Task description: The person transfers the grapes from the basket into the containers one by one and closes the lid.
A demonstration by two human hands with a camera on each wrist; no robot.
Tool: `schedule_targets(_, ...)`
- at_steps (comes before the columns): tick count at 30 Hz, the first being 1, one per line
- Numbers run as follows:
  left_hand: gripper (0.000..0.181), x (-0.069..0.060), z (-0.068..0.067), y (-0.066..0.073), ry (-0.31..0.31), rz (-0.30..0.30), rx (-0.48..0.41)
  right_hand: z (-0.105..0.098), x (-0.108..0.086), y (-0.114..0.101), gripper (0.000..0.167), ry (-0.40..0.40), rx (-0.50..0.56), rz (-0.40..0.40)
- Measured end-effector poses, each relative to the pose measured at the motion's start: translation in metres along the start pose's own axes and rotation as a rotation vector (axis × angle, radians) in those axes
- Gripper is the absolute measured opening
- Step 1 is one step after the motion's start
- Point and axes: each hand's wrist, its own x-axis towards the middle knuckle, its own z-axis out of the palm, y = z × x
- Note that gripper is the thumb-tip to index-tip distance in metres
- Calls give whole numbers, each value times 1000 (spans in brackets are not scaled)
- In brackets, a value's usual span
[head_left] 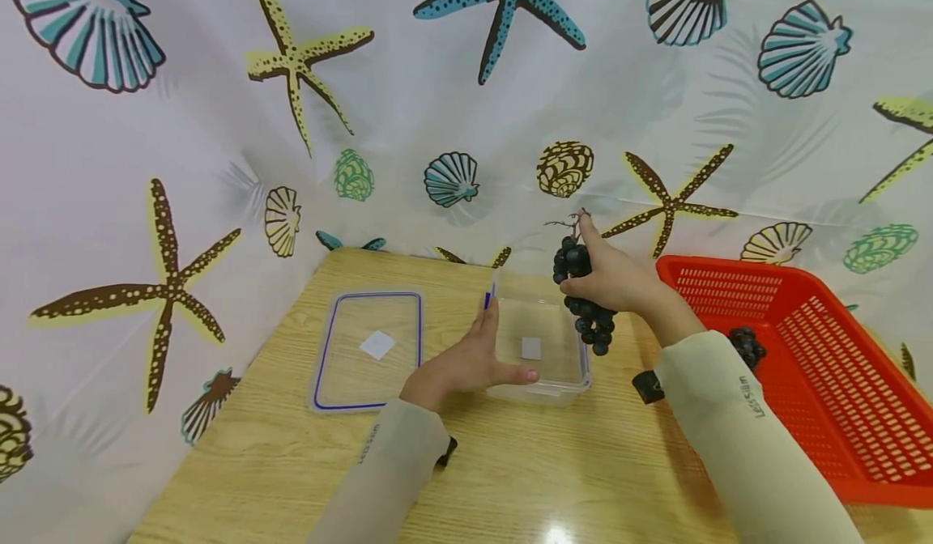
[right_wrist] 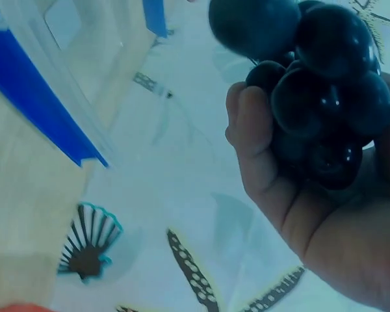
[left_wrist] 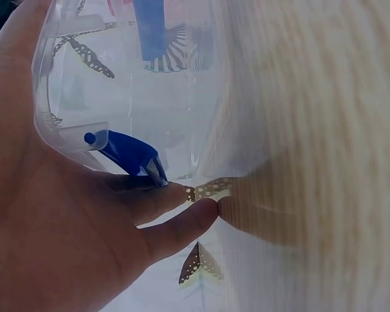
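Glossy rnd grapes point(right_wrist: 318, 101) in R hand point(head_left: 618, 282)

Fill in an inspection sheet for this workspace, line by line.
Surface: wood-grain table, with a bright glare spot at the near edge.
Job's things: dark grapes, held up near the right edge of a clear container with blue clips; its lid lies to the left; a red basket at right holds another dark bunch.
Clutter: nothing seen.
Hands: left hand at the container's left side, thumb extended; right hand grips the grapes.
Cables: nothing seen.
Surroundings: white cloth printed with starfish and shells behind the table.
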Motion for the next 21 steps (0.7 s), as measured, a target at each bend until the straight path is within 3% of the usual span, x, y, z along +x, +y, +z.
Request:
schedule_targets(5,131,0,0,-1,-1,3,-6,19,14,4,108,-21,78,-7)
schedule_targets(16,131,-2,-1,-1,-11,3,-3,54,38,2,108,-115,124,95)
schedule_targets(21,131,-2,-2,0,-17,7,2,66,46,-1,107,-158,209,138)
